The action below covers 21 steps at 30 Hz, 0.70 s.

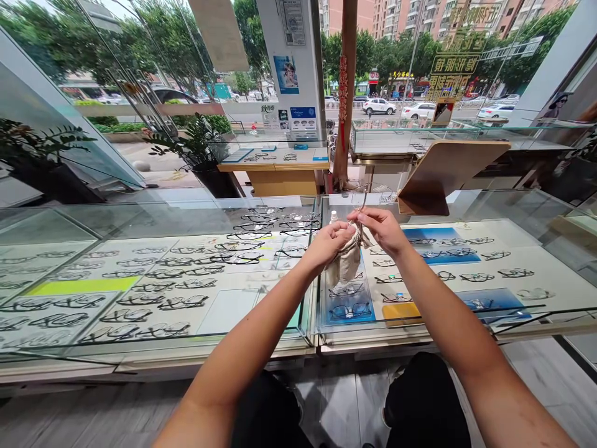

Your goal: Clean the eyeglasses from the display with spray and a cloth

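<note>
My left hand (333, 239) is closed around the gathered top of a small cream cloth pouch (344, 266), which hangs over the glass counter. Right beside it, my right hand (377, 224) is closed in a pinch on a thin brown cord (362, 214) at the pouch's mouth. Dark strands dangle below that pinch. Whatever may be inside the pouch is hidden. Just behind my left hand stands a small white-capped bottle (333, 216) on the counter.
Under the glass of the display counter (318, 339) lie rows of eyeglasses (184, 302). A wooden-backed tabletop stand (448, 174) sits at the back right. Beyond are a wooden display table (280, 167), potted plants (203, 149) and large windows.
</note>
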Motion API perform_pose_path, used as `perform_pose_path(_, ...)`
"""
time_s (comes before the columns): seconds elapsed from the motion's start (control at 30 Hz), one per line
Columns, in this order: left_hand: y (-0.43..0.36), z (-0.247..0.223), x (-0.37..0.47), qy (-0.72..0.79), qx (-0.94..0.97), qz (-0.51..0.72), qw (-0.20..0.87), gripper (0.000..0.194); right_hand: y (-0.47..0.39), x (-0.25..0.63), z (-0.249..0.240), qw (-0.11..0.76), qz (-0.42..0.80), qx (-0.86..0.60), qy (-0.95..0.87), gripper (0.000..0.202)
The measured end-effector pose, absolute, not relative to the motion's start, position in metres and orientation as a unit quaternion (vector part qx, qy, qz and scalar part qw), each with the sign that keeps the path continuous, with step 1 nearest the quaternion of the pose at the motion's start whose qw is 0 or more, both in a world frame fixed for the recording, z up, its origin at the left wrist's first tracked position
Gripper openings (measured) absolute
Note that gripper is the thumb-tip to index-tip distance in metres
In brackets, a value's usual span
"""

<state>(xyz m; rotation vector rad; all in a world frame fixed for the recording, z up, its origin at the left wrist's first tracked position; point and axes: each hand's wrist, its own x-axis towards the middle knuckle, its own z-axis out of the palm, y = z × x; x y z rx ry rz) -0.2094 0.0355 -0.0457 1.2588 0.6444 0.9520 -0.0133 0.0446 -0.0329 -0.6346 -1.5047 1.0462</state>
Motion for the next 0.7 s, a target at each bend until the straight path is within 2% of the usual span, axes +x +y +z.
perform_pose_path(0.2,0.033,-0.043,-0.208,0.276,0.597,0.416,0.628,0.065,0.039,-0.021,-0.032,0.559,0.473,-0.267,-0.626,0.035)
perform_pose_path(0.43,0.029,-0.039,-0.203,0.282,0.554,0.470,0.627,0.064,0.033,-0.026,-0.030,0.568,0.547,-0.253,-0.560,0.036)
perform_pose_path(0.6,0.026,-0.038,-0.204,0.298,0.521,0.560,0.571,0.063,0.031,-0.027,-0.029,0.578,0.554,-0.247,-0.545,0.036)
perform_pose_path(0.7,0.026,-0.037,-0.205,0.294,0.518,0.555,0.581,0.063,0.030,-0.027,-0.027,0.577,0.557,-0.237,-0.547,0.032)
